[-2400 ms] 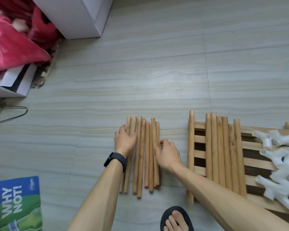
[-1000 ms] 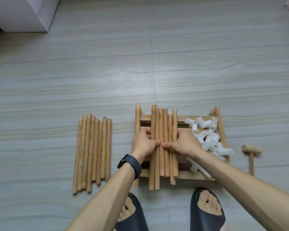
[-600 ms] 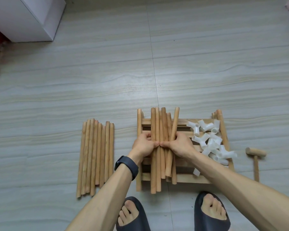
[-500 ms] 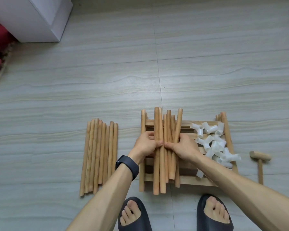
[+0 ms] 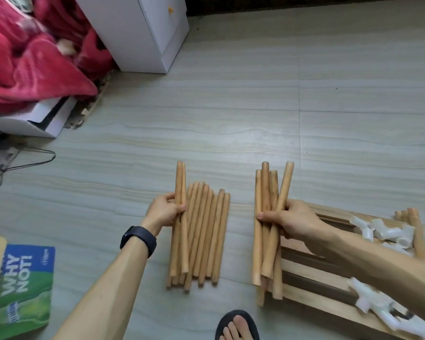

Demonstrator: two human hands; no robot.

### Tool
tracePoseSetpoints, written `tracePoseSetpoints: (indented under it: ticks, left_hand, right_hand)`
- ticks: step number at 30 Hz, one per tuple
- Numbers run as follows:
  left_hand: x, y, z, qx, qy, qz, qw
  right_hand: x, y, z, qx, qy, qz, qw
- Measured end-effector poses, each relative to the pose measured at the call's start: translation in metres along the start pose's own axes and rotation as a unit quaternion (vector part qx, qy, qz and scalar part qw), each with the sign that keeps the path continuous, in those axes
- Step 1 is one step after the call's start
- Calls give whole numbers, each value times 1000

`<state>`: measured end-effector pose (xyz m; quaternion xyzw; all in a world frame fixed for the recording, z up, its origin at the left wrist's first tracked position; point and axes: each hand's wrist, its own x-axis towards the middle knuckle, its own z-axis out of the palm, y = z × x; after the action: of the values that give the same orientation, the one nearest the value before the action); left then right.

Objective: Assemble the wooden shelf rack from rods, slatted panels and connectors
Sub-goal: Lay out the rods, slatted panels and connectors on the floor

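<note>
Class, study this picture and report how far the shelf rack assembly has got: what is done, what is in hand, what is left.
Done: only sorting; a pile of rods lies on the floor. In hand: the left hand grips two rods, the right hand a bundle. Left: all the joining; white connectors lie loose on the slatted panel, no rod fitted.
</note>
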<state>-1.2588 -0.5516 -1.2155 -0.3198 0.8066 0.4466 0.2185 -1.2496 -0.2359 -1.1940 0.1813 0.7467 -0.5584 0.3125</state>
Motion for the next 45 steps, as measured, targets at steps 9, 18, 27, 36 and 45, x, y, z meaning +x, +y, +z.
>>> tracePoseSetpoints:
  ticks: [9,18,27,36,45]
  left_hand:
    - [31,-80,-14,191,101,11,976]
    - [34,-91,7,116,94,44,988]
    - [0,-108,41,178,36,43,982]
    - [-4,-95,51,262,14,30,965]
    - [7,-114,39,245,25,44,968]
  right_hand:
    - [40,12,130,-91,6,38,995]
    - [49,35,168,-159,34,49,985]
    - [23,53,143,-180,72,56,980]
    - [13,54,155,-73,-26,28,997]
    - [12,64,165,14,-27,10,999]
